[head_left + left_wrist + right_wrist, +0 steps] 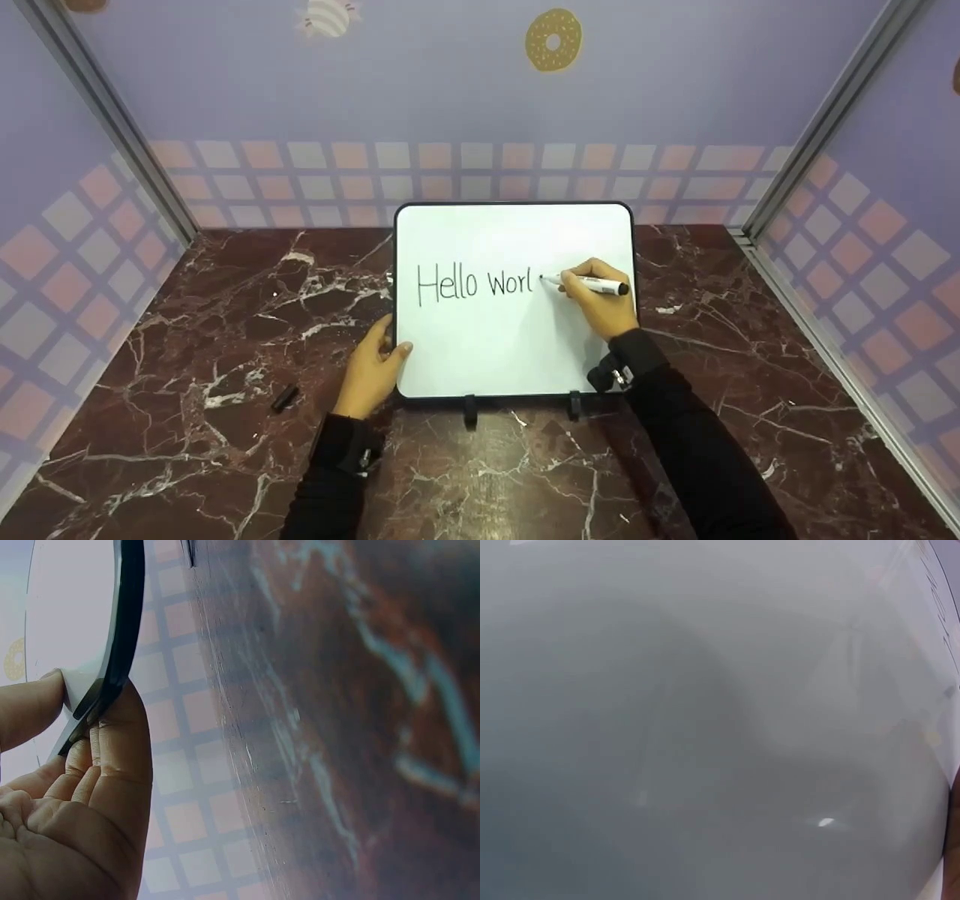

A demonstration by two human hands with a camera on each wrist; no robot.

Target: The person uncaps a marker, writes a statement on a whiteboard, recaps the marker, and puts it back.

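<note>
Two hands work at one whiteboard, which stands tilted back on a small stand near the middle of the marble table. Farthest left, a black marker cap lies alone on the table, apart from everything else. Next, the left hand steadies the board's lower left edge: the wrist view shows the thumb on the white face and the fingers curled behind the dark rim. Across the face runs the writing "Hello Worl". At the right, the right hand pinches a marker between thumb and fingers, tip touching the board just past the last letter (the right wrist view shows little but blurred white surface).

By its look the board is probably thin, stiff and light, with a slick face, so it could slide or tip on its stand; the framed edge seems the sound place to hold it. No containers are in view.
</note>
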